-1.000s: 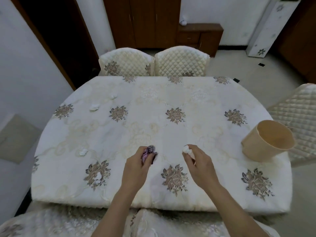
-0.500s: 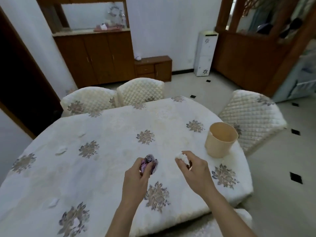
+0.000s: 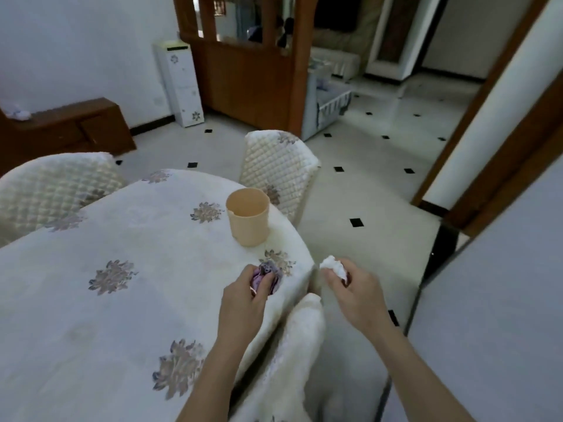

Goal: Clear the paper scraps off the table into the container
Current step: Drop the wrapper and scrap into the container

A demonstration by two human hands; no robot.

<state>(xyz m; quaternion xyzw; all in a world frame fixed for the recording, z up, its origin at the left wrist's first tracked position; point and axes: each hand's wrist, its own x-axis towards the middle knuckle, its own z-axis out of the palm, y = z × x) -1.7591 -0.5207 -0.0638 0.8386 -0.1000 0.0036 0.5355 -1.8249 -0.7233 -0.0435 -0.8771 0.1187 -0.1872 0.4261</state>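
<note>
Dining room, floral-clothed counter point(image 3: 91, 345): view swings right, and beige container point(image 3: 248, 220) now stands near right edge, just ahead of both hands. Purple scrap point(image 3: 264, 274) stays pinched in left hand point(image 3: 243, 303) above that edge. White scrap point(image 3: 333, 265) is gripped in right hand point(image 3: 356, 295) just past it. Both scraps are nearer container than second ago; drop looks imminent.

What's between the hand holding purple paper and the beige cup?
Nothing loose: in the head view only bare flowered tablecloth lies between the left hand, gripping its purple scrap, and the container.
</note>
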